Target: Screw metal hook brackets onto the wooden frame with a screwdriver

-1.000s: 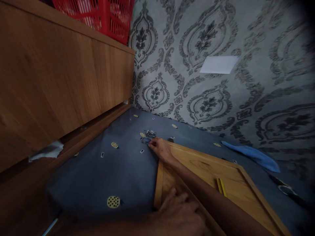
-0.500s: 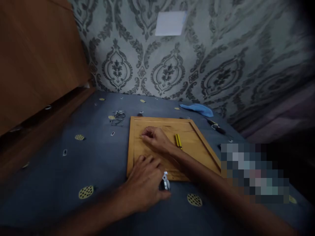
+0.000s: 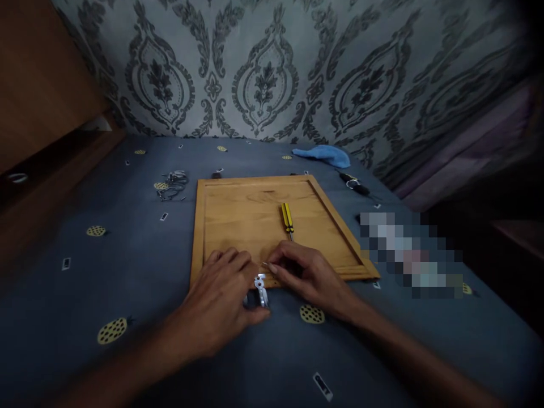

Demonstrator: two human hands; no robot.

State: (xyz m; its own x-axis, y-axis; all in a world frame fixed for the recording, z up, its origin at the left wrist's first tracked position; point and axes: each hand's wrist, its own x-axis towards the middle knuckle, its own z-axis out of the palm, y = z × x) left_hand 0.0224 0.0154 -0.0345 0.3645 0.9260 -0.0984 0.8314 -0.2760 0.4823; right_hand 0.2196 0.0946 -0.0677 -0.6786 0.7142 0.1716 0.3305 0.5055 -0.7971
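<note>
A framed wooden cabinet door [image 3: 238, 221] lies flat on the dark blue patterned cloth. At its near edge sits a silvery metal hinge [image 3: 261, 290], partly covered by my left hand [image 3: 225, 294], whose fingers rest on the door and whose thumb lies below the hinge. My right hand [image 3: 310, 275] is closed in a pinch just right of the hinge. A small thin screw [image 3: 266, 264] pokes out from its fingertips. Beyond this hand a screwdriver [image 3: 287, 218] with a yellow and black handle lies on the door, its tip hidden.
A tangle of small metal parts [image 3: 172, 184] lies left of the door. At the back is a blue cloth [image 3: 325, 154]. A dark-handled tool [image 3: 355, 184] lies to the right, with a pixelated patch nearer. A wooden cabinet [image 3: 38, 85] stands on the left.
My right hand has come back from the door's middle to beside the hinge, with the screw between its fingertips. My left hand stays at the hinge. The view has shifted.
</note>
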